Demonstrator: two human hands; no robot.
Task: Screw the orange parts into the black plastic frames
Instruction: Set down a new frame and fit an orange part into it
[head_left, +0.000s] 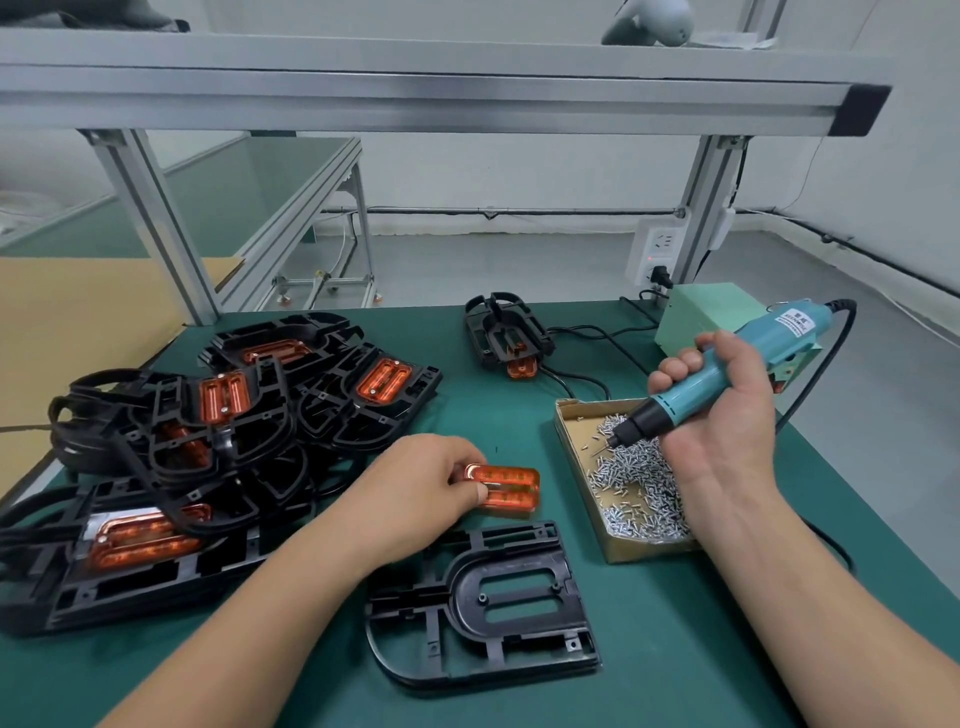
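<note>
The left hand pinches the loose orange part on the green table just above the empty black frame, while the right hand grips the teal electric screwdriver, its tip down in the cardboard tray of screws, with the heap of assembled frames off left.

Translucent orange part lies flat at centre of worktop, its left end pinched by left hand. Just near of it, black frame lies flat, U-shaped rib up. Left: pile of frames w/ orange parts fitted. Far centre: one more fitted frame.
</note>
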